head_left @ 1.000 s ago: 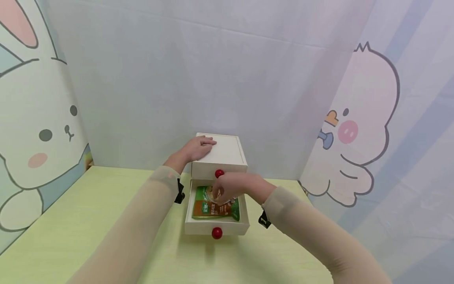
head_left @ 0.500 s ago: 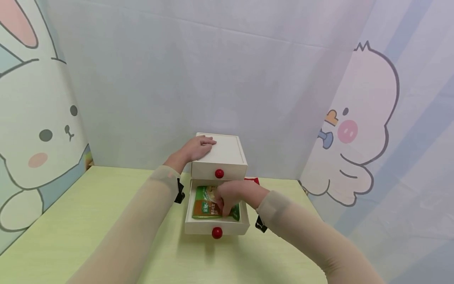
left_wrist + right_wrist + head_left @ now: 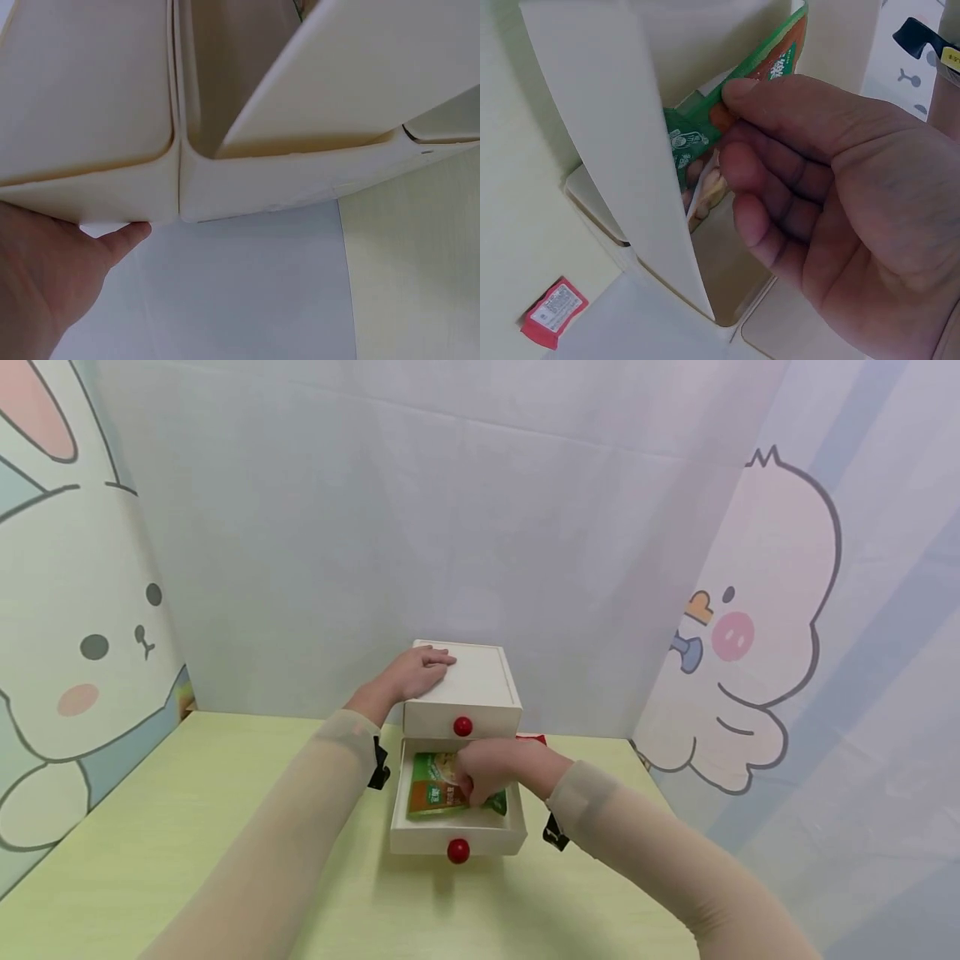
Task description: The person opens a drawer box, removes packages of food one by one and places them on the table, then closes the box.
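Note:
A white drawer box stands on the table, its upper drawer front closed and a lower drawer pulled out. Inside that drawer is a green and orange food packet, printed with a picture of food. My right hand reaches in and pinches the packet's edge between thumb and fingers; the right wrist view has the packet tilted up at the hand. My left hand rests on the box's top left edge, fingers extended. In the left wrist view, most fingers of the left hand are hidden.
Red round knobs stick out from the drawer fronts. A small red packet with a white label lies on the table to the right of the box, mostly hidden in the head view. A grey curtain hangs behind the table.
My right hand has come down into the drawer and taken the packet's edge. The packet's near edge has risen slightly. My left hand has stayed put.

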Tool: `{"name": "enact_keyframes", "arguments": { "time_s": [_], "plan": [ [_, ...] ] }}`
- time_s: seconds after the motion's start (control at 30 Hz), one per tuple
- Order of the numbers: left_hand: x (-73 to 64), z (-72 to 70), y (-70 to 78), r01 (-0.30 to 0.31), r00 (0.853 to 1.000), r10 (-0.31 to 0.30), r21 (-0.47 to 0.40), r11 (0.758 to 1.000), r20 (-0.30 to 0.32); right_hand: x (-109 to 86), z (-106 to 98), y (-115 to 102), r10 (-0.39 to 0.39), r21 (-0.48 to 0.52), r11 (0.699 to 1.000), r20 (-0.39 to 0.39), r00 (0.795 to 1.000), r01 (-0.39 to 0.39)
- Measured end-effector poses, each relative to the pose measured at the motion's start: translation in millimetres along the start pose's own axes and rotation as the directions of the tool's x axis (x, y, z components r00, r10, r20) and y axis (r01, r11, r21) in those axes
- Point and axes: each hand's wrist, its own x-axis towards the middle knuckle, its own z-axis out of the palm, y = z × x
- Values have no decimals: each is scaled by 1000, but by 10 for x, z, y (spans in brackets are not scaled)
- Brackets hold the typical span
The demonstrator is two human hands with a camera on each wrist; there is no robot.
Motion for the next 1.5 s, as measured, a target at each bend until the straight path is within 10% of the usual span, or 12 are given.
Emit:
{"name": "enact_keyframes", "arguments": {
  "time_s": [0.83, 1.5],
  "plan": [
    [25, 34, -13, 12, 1000, -12, -12, 1000, -1, -403, -62, 247, -114, 118, 982, -273, 955, 150],
    [-8, 22, 7, 2, 1000, -2, -7, 1000, -7, -982, -29, 157, -158, 120, 971, -334, 929, 208]
  ]
}}
